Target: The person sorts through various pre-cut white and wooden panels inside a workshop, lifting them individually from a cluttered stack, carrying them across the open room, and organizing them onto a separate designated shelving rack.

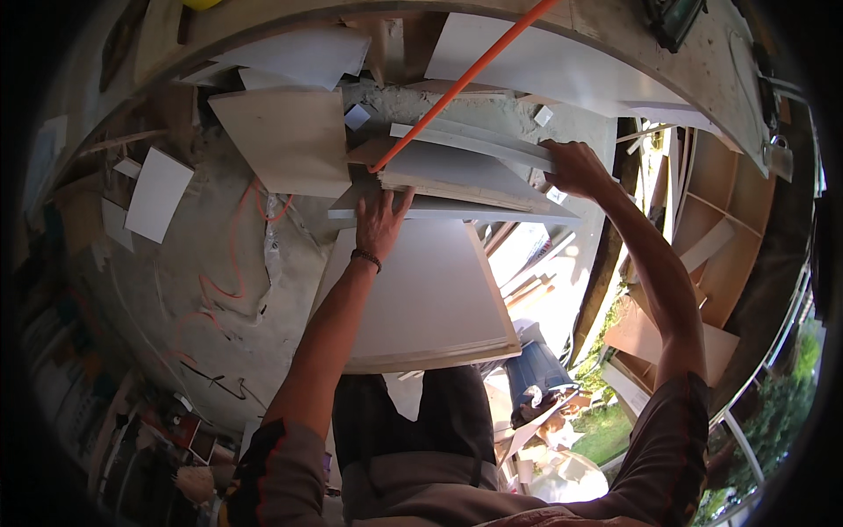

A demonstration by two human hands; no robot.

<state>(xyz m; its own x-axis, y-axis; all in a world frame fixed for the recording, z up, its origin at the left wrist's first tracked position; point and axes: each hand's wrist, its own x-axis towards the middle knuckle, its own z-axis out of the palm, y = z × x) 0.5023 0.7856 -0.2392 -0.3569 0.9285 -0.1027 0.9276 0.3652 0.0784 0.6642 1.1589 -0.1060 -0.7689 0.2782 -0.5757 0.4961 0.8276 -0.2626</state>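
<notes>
My right hand (575,169) is closed around the right end of a long white board (474,143), which lies tilted over a stack of panels. Beneath it is a white panel with a pale raw edge (465,189). My left hand (381,224), a dark bracelet at its wrist, rests with fingers stretched apart over the left part of the stack. Its fingertips touch the raw edge and a grey-white board (474,213) in front. Closer to my body, a large white panel with wooden edges (413,294) lies below both hands.
An orange hose (465,83) slants down to the stack's left end. A beige panel (294,140) stands to the left, near a small white board (159,195). Orange cord (233,285) trails on the concrete floor. At right are wooden shelves (716,206); a workbench edge curves across the back.
</notes>
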